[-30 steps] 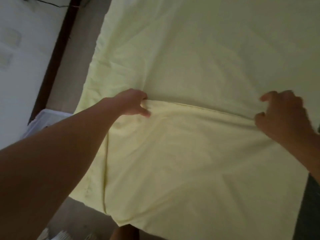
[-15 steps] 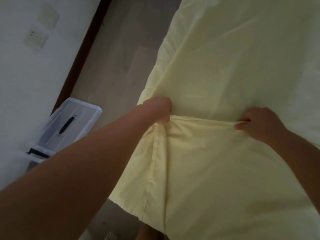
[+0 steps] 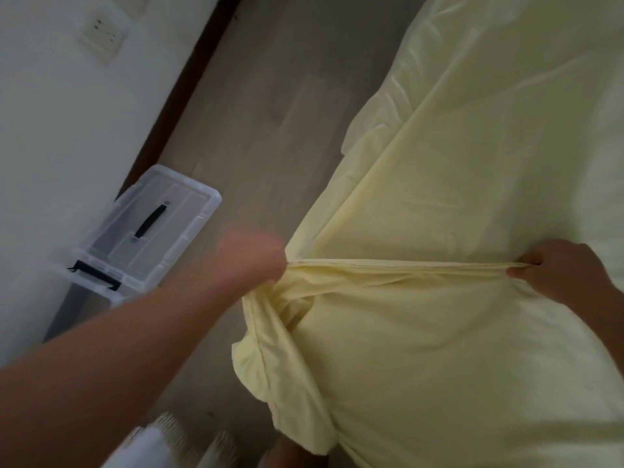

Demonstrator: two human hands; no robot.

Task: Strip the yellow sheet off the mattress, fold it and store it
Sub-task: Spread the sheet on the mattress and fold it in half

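Yellow sheet (image 3: 439,349) stretching taut between two hands

It is lying spread at the right, its edge hanging beside the wooden floor (image 3: 263,113). The left hand (image 3: 251,256), blurred, is clutching the bunched end of a fold. The right hand (image 3: 560,270) is pinching the other end with curled fingers.
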